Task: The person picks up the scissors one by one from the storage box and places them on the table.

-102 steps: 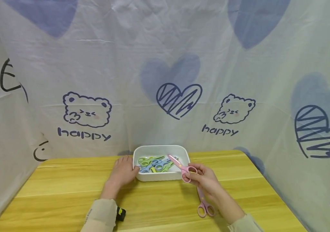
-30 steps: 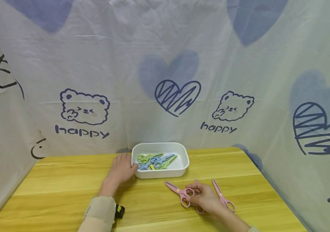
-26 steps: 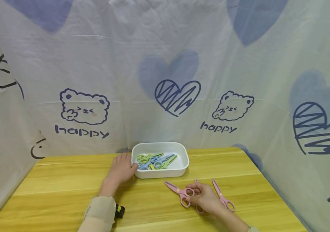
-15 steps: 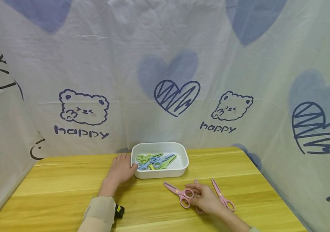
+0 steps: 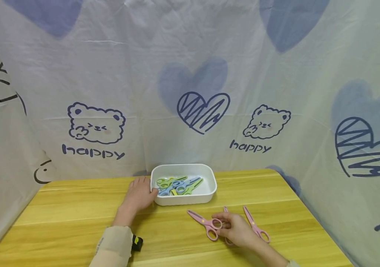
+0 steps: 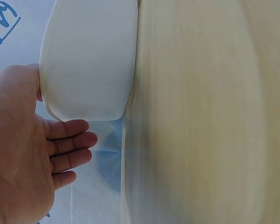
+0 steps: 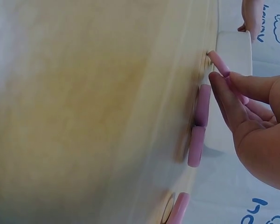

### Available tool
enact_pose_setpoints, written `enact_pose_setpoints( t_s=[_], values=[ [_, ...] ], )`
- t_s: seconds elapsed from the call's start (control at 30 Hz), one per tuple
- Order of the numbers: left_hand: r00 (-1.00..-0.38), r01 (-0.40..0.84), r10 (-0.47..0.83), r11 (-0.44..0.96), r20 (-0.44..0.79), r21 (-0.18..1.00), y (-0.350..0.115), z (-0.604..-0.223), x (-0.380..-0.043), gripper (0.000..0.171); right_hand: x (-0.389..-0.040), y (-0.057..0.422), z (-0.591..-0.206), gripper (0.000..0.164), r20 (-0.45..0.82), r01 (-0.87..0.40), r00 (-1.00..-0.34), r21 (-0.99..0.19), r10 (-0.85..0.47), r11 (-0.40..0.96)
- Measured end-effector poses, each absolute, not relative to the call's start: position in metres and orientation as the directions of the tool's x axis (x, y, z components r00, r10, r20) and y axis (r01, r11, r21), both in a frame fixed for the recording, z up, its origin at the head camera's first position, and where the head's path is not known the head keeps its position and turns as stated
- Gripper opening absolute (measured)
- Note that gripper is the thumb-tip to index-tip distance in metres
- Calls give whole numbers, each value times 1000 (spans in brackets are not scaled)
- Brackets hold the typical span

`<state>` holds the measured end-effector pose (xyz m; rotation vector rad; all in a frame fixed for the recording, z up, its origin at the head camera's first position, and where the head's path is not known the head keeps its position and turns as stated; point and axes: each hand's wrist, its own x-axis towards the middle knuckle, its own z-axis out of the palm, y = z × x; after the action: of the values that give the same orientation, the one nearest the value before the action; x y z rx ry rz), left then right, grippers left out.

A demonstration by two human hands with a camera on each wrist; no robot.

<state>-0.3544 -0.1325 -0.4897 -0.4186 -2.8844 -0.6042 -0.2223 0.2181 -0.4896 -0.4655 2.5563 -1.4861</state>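
In the head view my left hand (image 5: pixel 140 194) holds the near-left end of a white box (image 5: pixel 186 200), thumb over its rim and fingers along the outside. Several green scissors (image 5: pixel 190 188) and blue scissors (image 5: pixel 179 185) lie inside it. To the box's front right, my right hand (image 5: pixel 236 228) pinches a handle loop of pink scissors (image 5: pixel 205 221) between thumb and finger, low over the table. A second pair of pink scissors (image 5: pixel 225 209) lies partly hidden under that hand. Further right rests a third pair of pink scissors (image 5: pixel 256 225). The right wrist view shows the pinched pink handle (image 7: pixel 219 64) side-on.
The yellow wood-grain table (image 5: pixel 76 218) runs back to a white printed curtain (image 5: pixel 150 81), with the box close to it. A black strap piece (image 5: pixel 137 243) shows by the left sleeve (image 5: pixel 113 244).
Since the oldest frame, the right hand has moved from the box's right end down to the table. A third pair of pink scissors now lies there. Over the last second hardly anything has moved.
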Motion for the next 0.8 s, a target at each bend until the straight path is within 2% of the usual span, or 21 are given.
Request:
enact_pose_setpoints(
  t_s=[0.2, 0.37, 0.63, 0.8],
  values=[
    [-947, 304, 238, 878, 214, 370, -132, -488, -354, 51, -221, 218, -489, 40, 74, -273, -931, -789, -357, 550],
    [-949, 301, 237, 879, 207, 369, -132, -489, -355, 52, -222, 220, -489, 42, 136, -353, -912, -740, -386, 573],
    [-951, 298, 238, 878, 199, 373, -133, -488, -354, 53, -220, 220, -490, 46, 186, -405, -910, -595, -371, 694],
    [-952, 295, 238, 879, 191, 375, -133, -489, -354, 55, -220, 221, -492, 43, 235, -452, -891, -528, -388, 719]
  ],
)
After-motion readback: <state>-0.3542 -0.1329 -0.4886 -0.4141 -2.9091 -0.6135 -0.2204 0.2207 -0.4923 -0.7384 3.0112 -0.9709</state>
